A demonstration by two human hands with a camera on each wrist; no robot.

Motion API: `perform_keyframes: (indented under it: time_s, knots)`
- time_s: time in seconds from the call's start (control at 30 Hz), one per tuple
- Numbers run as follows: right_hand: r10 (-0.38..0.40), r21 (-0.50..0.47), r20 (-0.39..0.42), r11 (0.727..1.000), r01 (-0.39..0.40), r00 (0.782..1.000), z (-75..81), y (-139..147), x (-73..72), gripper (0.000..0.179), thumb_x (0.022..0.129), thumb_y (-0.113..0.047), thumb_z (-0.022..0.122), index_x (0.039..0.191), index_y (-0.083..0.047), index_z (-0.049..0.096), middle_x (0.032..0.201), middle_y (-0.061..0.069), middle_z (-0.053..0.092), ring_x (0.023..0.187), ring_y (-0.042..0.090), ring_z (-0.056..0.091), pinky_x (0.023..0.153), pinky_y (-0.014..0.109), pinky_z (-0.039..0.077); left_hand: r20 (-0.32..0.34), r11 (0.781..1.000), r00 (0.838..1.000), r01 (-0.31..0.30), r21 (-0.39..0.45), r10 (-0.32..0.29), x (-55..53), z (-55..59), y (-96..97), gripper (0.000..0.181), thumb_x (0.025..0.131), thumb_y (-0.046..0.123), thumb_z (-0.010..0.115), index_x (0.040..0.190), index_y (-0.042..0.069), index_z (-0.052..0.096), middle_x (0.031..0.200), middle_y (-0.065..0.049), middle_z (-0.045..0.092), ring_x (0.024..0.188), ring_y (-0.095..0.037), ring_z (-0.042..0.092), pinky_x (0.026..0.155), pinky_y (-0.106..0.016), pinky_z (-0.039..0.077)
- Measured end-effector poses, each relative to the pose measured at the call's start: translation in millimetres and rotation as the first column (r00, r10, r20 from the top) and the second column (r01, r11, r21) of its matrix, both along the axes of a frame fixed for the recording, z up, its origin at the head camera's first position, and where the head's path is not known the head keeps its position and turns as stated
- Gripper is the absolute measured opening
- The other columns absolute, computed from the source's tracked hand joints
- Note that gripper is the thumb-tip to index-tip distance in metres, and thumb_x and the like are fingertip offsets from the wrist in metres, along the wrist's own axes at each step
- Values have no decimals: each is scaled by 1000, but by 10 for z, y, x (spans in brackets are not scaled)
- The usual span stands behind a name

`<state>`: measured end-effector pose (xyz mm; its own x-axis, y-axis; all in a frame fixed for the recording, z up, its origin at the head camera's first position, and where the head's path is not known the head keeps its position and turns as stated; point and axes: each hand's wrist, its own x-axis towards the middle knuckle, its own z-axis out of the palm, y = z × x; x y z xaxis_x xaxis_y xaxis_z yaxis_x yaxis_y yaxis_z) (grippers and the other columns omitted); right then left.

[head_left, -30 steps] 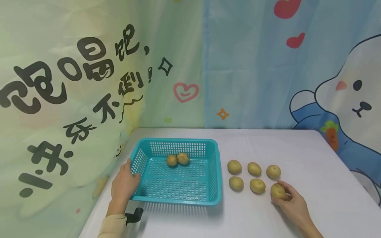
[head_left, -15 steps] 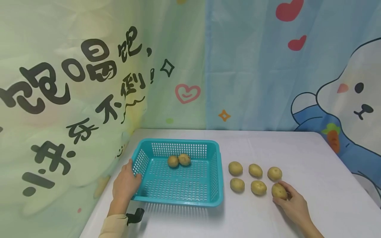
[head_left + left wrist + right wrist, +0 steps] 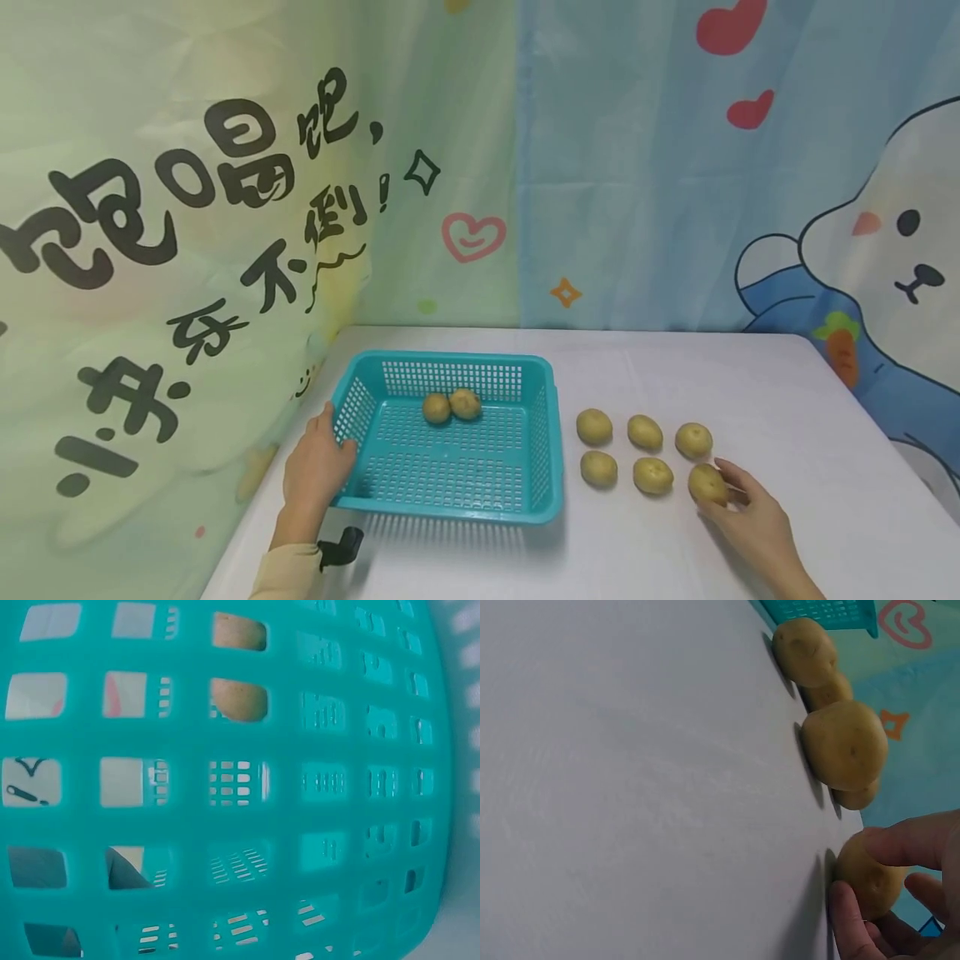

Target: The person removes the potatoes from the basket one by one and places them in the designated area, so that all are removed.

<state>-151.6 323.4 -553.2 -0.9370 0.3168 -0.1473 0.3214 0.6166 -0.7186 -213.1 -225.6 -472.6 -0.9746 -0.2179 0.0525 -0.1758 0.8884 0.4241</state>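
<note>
Head view: the right hand (image 3: 753, 518) pinches a potato (image 3: 707, 484) at the near right corner of a group of six, its thumb on the near side and fingers on the far side. Whether this potato bears on the tabletop (image 3: 622, 558) or hangs just above it cannot be told. The five other potatoes (image 3: 653, 476) lie on the tabletop, completing two rows of three. Left of them stands a teal basket (image 3: 450, 514), with two paired potatoes (image 3: 465, 404) inside, touching each other near its far wall. The left hand (image 3: 318, 457) grips the basket's left side, thumb over the rim; in the left wrist view the perforated wall hides most of that hold.

The pinched potato should handle as firm and stiff, fairly dense for its size, and hardly fragile, though a hard knock could bruise it. Its smooth, rounded skin might roll in a loose pinch, so the surest hold is probably across the widest middle, thumb opposite fingers. The basket looks like thin plastic, likely light and a little springy in the walls; its thicker rim seems the best place to hold.
</note>
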Motion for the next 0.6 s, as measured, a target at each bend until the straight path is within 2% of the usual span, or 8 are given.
perform_keyframes:
  time_s: [0.17,0.33,0.4,0.5,0.6]
  knots:
    - [-8,0,-18,1000,8,1000,102,63,51,78,86,-25,71,148,0,33,146,29,38,125,51,43,92,60,46,-3,1000,1000,8,7,-8,4,3,-11,70,93,20,53,151,-6,24,145,-31,38,121,-49,49,90,-60,46]
    - [-52,-32,-62,998,50,997,237,9,81,65,93,-28,63,147,-2,37,147,26,39,124,46,46,84,53,49,0,1000,1000,8,8,-8,-8,13,-18,70,93,20,53,151,-6,23,145,-31,39,121,-49,49,90,-60,46]
    - [-79,-52,-99,996,74,992,290,-54,82,59,95,-29,61,144,-3,42,146,24,41,120,41,49,79,42,51,2,1000,1000,5,8,-5,-13,10,-20,70,93,20,53,152,-5,24,145,-31,39,121,-49,49,90,-60,46]
    - [-99,-80,-183,993,86,978,368,-190,61,49,96,-24,59,139,-2,49,139,23,48,105,16,56,71,23,50,5,1000,1000,2,7,-2,-18,-2,-20,70,93,20,53,152,-5,24,145,-30,39,121,-48,50,89,-59,46]
    - [-69,-166,-278,986,23,958,441,-355,9,42,97,-17,57,134,1,51,134,20,50,91,-7,52,68,13,51,10,1000,1000,-1,10,1,-14,-15,-16,70,93,20,53,152,-5,24,145,-30,39,121,-48,50,89,-59,46]
